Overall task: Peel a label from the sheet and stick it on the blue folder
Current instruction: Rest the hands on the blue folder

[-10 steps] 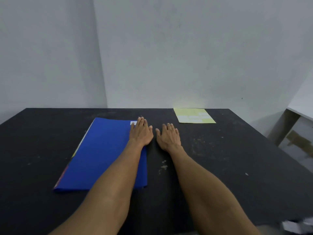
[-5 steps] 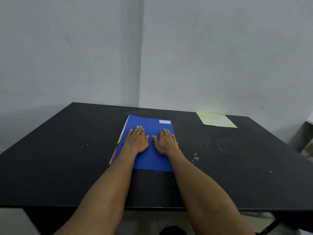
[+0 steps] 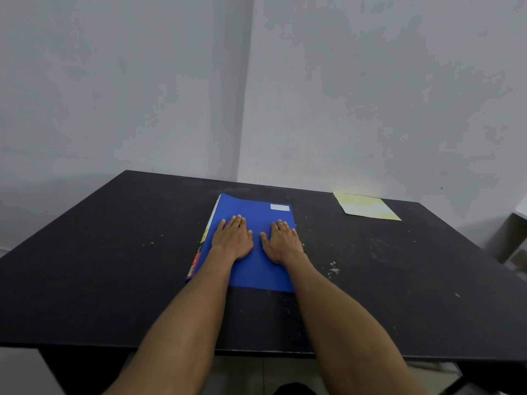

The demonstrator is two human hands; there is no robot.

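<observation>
The blue folder [image 3: 256, 212] lies closed in the middle of the black table [image 3: 114, 252]. A small white label [image 3: 280, 207] is stuck near its far right corner. My left hand [image 3: 232, 238] rests flat, palm down, on the folder's left half. My right hand [image 3: 282, 240] rests flat on the right half, its outer edge near the folder's right border. Neither hand holds anything. The yellow label sheet [image 3: 366, 206] lies at the far right of the table, well away from both hands.
Grey walls meet in a corner behind the table. Coloured paper edges [image 3: 196, 258] stick out along the folder's left side. White specks [image 3: 333, 267] mark the table right of the folder. A pale piece of furniture [image 3: 513, 238] stands beyond the table's right edge.
A second ago my right hand lay on the bare table beside the folder; both hands now lie flat on it. The view has pulled back and the label shows uncovered.
</observation>
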